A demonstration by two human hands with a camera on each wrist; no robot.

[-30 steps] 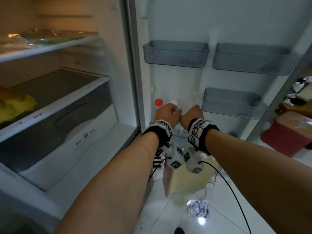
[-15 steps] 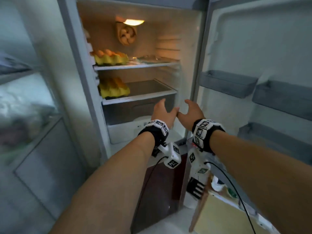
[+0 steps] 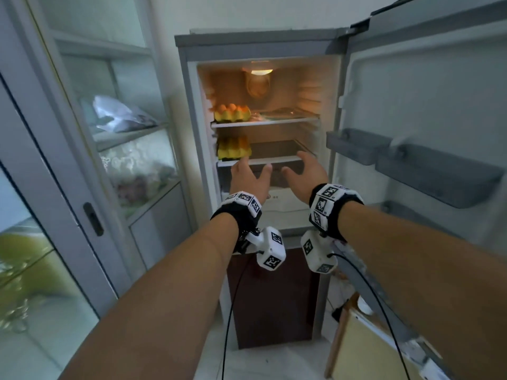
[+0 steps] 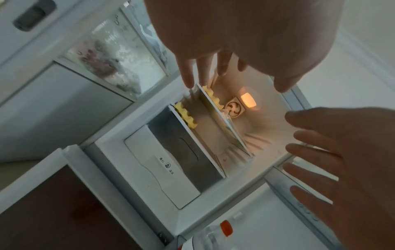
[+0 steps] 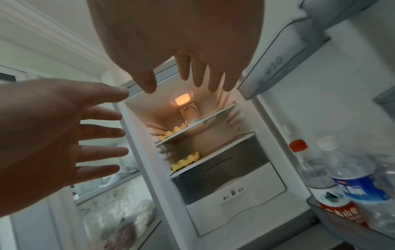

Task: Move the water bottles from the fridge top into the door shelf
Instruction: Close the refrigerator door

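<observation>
To my left stands a cabinet (image 3: 90,149) with sliding glass doors; through the glass I make out a crumpled plastic bag (image 3: 120,115) on one shelf and blurred things below it. A pale wall rises behind, and the floor (image 3: 271,360) under me is light tile.

Straight ahead is the fridge (image 3: 258,39), its upper door (image 3: 428,86) swung wide to the right and its lamp (image 3: 260,71) glowing orange. Inside, a yellow egg tray (image 3: 231,112) with brown eggs sits on the top shelf, and a second yellow tray (image 3: 234,150) sits on the shelf below. Under that is a white drawer (image 5: 235,199) with small printed characters that I cannot read.

My left hand (image 3: 248,179) is lifted in front of the fridge, fingers spread and straight, holding nothing. My right hand (image 3: 304,176) is just beside it, also spread wide and empty, the two hands apart.

On the door, grey shelves (image 3: 356,145) hang at upper level. Lower down, the right wrist view shows the water bottles (image 5: 342,172) standing in the bottom door shelf (image 5: 350,221): one with a red cap and red label, one with a white cap and blue label. The writing on both labels is too blurred to read.
</observation>
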